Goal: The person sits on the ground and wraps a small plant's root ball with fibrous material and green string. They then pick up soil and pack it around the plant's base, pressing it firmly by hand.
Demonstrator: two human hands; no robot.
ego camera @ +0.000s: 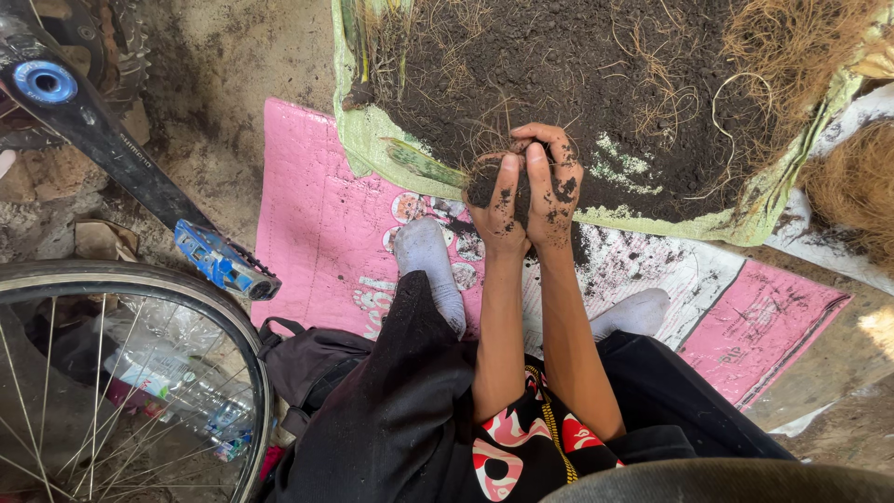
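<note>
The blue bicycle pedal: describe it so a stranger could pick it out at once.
Start at the pink mat under the person's feet. Just off its left edge, above the spoked wheel, a black crank arm slants down to the blue bicycle pedal. Nothing else there is bright blue and blocky.

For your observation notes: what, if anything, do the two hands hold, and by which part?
Both hands, left hand and right hand, are cupped together around a clump of dark soil with roots, pressing its sides, above the soil heap on the green sack.

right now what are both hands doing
left hand: closed on a clump of soil
right hand: closed on the same clump
</note>
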